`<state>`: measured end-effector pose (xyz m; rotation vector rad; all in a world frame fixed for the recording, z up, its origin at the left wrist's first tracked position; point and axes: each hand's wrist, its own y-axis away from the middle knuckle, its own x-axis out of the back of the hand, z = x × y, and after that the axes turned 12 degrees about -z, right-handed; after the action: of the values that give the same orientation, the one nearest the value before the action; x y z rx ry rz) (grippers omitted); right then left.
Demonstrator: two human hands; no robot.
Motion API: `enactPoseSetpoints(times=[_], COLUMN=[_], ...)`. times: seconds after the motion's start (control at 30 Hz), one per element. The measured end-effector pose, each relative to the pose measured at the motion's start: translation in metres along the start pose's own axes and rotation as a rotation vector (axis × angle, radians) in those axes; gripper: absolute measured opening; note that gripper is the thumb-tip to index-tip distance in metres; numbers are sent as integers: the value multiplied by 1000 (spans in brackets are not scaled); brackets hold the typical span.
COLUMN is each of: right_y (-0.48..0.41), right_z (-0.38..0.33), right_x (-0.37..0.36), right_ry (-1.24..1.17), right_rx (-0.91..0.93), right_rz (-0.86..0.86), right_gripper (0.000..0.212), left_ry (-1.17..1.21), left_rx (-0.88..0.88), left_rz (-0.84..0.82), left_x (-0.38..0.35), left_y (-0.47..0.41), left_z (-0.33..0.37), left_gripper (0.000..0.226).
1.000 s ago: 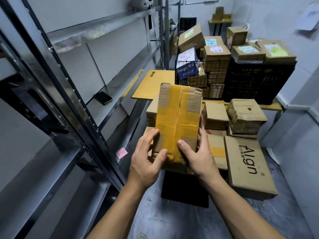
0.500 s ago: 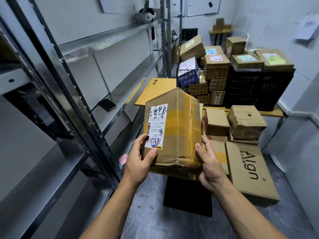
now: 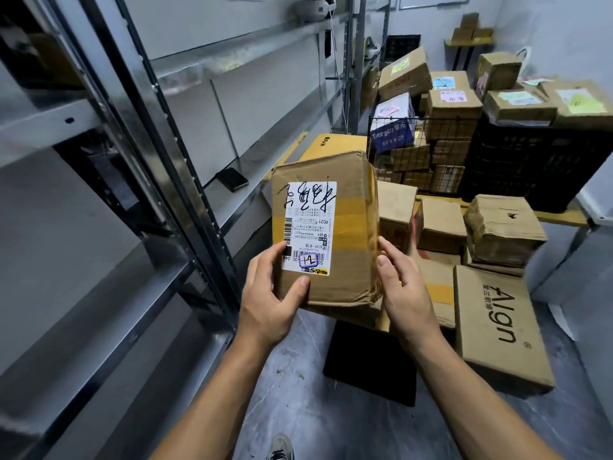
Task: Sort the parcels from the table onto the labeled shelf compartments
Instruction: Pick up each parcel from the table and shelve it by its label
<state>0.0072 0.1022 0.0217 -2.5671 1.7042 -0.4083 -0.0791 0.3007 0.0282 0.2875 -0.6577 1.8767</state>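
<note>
Two hands hold one parcel up in the air, clear of the table: the left hand curls round its lower left corner with the thumb pressed just under the white label, and the right hand clasps the lower right edge, thumb on the front. The label faces the camera upside down (the black scrawl on it too). Just beyond the right hand lies a flat box marked "Align", with more brown boxes stacked behind it on the table. To the left runs a metal shelf, a dark phone lying on it. Farthest back stand a wire basket and a black crate, both carrying boxes.
</note>
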Motion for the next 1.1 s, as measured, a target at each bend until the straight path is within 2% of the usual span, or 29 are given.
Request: enactPoseSetpoints(times=[0.13,0.23,0.3,0.43,0.6,0.83,1.1], right_y=[5,11,14,24,43,85,142], right_z=[-2,-6,-5,-12,-26,-52,-63], right_x=[-14,-27,-34,-45,-64,-105,-126], right_ry=[-78,-33,-38,-98,-57,-79,-210], right_rx=[-28,-7,-6,-19,-31,10,30], right_rz=[-161,-237,-240,-227,-201,-165,-187], right_gripper=[54,67,72,66,81,71,72], left_ry=[-72,-98,-133,-166,-188,-232,-243], left_rx=[7,12,3,14,-10,13,43], left_rz=[59,87,89,88,100,128,115], left_x=[9,17,22,29,42,83,109], left_y=[17,29,35,47,67,118,193], left_z=[-1,0,0,0,4,16,30], left_gripper=[62,61,61,61,60,58,58])
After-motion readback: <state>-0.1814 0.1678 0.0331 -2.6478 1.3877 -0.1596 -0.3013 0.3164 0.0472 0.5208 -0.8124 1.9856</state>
